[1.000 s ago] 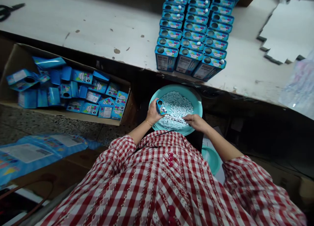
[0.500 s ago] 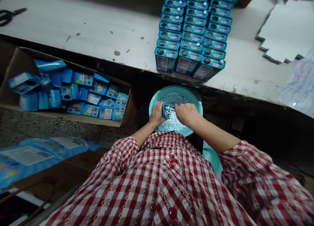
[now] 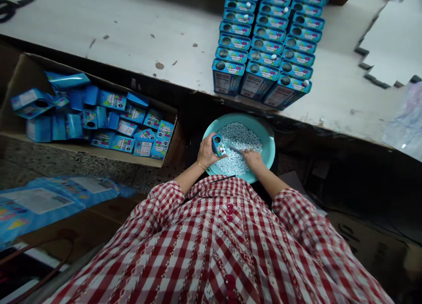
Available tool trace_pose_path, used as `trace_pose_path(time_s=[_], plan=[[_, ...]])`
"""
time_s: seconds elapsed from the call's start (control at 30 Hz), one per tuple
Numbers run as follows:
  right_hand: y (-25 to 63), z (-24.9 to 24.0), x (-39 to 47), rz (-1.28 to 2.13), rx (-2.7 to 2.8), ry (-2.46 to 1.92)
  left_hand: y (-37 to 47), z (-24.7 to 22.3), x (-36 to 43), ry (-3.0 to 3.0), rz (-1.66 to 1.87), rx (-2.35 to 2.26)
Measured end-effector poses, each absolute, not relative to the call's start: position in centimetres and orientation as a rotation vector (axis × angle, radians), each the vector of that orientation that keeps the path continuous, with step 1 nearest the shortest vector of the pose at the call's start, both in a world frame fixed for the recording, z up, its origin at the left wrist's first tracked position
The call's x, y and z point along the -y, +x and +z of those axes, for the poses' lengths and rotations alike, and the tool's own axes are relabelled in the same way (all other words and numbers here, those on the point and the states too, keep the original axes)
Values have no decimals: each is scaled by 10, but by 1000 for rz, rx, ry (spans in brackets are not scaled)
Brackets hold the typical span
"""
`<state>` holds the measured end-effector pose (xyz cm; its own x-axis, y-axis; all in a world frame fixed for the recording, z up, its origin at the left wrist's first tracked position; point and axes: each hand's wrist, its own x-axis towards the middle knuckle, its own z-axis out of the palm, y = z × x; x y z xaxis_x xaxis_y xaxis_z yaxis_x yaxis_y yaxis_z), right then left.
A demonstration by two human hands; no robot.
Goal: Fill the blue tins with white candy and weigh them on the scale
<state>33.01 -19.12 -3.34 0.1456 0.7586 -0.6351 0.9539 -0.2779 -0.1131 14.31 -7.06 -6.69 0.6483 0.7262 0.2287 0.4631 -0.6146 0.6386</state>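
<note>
Seemingly I am partway: my left hand holds a box over the bowl, my right hand, grip too blurred to tell, is at the sweets, box rows stand apparently done ahead, and loose boxes remain leftward.

A small packing workshop, I'd say: blue boxes rowed on a worktop (its surface chipped), a carton of more, a basin of white pieces.

Turquoise basin, white pellets, blue multicoloured box, red-and-white checked shirt, magenta buttons, white tabletop
</note>
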Motion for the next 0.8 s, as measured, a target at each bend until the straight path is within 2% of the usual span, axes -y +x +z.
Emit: trace_pose_path(time_s=[0.13, 0.33, 0.5, 0.8], plan=[[308, -60, 197, -1048, -1776, 1964, 145, -67, 70, 2299, 613, -960], [333, -58, 208, -1220, -1842, 1963, 145, -68, 67, 2268, 606, -967], [358, -25, 213, -1364, -2016, 2071, 146, -69, 67, 2228, 639, -992], [393, 35, 188, -1311, -2110, 2039, 148, -67, 67, 2153, 679, -1039]])
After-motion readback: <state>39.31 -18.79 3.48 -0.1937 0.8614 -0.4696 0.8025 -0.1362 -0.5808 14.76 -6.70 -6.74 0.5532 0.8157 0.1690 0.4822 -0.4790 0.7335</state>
